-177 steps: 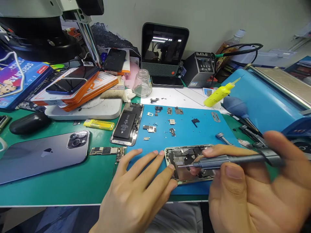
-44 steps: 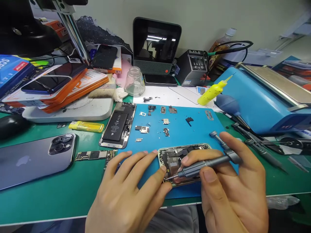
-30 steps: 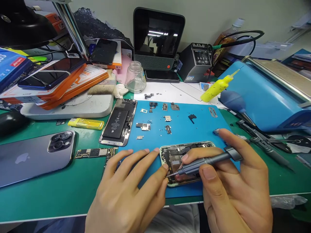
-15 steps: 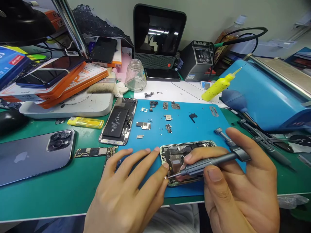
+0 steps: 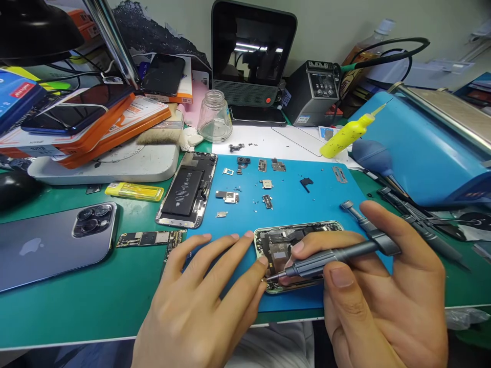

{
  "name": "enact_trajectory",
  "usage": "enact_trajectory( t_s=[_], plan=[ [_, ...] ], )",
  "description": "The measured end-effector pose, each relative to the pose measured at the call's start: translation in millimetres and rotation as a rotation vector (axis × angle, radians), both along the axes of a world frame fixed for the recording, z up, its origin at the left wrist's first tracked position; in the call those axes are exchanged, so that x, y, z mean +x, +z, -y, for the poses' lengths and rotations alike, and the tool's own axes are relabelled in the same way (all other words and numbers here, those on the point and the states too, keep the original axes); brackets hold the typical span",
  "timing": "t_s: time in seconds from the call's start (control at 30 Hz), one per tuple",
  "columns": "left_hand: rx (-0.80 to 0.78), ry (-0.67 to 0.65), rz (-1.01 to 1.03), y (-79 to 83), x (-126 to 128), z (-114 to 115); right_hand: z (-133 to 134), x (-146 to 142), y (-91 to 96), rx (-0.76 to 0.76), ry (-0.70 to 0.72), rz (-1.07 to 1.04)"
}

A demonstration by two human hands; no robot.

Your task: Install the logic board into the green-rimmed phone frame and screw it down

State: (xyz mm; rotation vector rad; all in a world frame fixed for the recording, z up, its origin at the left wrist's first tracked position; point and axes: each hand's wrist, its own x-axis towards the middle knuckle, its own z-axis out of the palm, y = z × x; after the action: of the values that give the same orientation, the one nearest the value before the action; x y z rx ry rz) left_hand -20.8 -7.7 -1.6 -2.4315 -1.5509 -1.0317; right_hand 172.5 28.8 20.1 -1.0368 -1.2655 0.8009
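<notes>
My right hand (image 5: 368,286) is closed round a grey pen-style screwdriver (image 5: 318,265), its slim tip at the lower left corner of an opened phone housing (image 5: 280,245). The housing lies sideways on a blue mat (image 5: 230,232), its inner parts exposed and partly hidden by my right fingers. My left hand (image 5: 203,301) rests palm down with its fingers spread, the index fingertip and thumb against the housing's left edge beside the screwdriver tip. A tiny shiny piece, too small to name, shows there. Under my left fingers a circuit board (image 5: 149,239) is partly covered.
Small phone parts such as a camera module (image 5: 243,161) and metal brackets (image 5: 278,164) lie spread on the mat. A screen with battery (image 5: 186,191) and a dark phone (image 5: 57,245) are at left. A glass jar (image 5: 215,120) and yellow bottle (image 5: 347,135) stand behind.
The whole view has shifted slightly. Both hands and the screwdriver keep almost the same pose at the housing's corner; the bright speck at the tip looks dimmer now.
</notes>
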Motion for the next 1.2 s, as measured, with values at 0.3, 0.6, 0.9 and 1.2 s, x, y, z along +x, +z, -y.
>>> enact_trajectory(
  t_s=[0.3,0.6,0.9,1.2],
  plan=[
    [-0.003,-0.001,-0.017,1.2,-0.7,0.5,2.3,-1.4,3.3,-0.055,0.012,-0.025],
    [-0.014,-0.013,-0.033,-1.0,-3.2,-0.5,4.0,-2.7,2.7,-0.054,-0.007,0.000],
    [-0.032,-0.034,-0.062,-0.5,-7.1,2.2,4.2,-2.4,4.7,-0.066,-0.011,-0.009],
    [-0.018,-0.018,-0.035,0.2,-4.9,1.3,1.7,0.0,1.6,-0.015,0.003,-0.004]
  ],
)
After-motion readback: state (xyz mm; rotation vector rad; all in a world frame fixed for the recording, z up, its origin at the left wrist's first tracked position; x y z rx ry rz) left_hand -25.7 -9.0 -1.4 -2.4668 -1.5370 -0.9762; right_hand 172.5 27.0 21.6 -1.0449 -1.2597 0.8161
